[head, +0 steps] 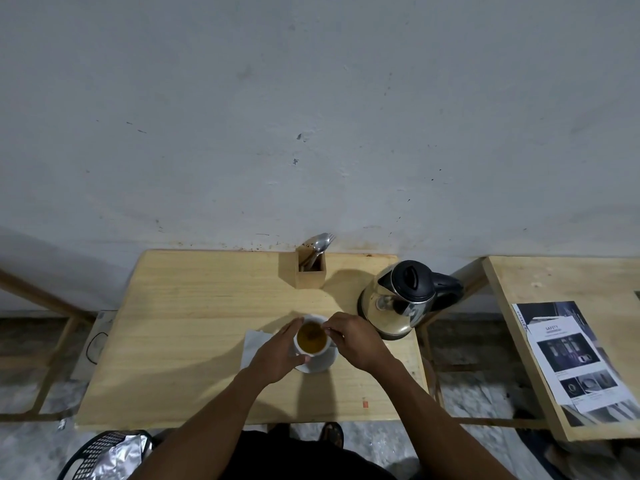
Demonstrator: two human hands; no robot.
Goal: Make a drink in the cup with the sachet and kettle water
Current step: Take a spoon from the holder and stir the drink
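A white cup [312, 338] full of brown liquid stands on a white saucer [323, 362] near the middle of the wooden table [194, 323]. My left hand [277, 355] wraps around the cup's left side and grips it. My right hand [353, 337] is over the cup's right rim, fingers pinched on a thin utensil that dips into the drink; the utensil is mostly hidden. The steel kettle [398, 303] with a black lid stands to the right of the cup. No sachet is visible.
A white napkin [254, 341] lies left of the saucer. A wooden holder [310, 270] with spoons and a fork stands at the back edge. A second table at right carries leaflets [575, 355]. A black basket [107, 452] sits on the floor, lower left.
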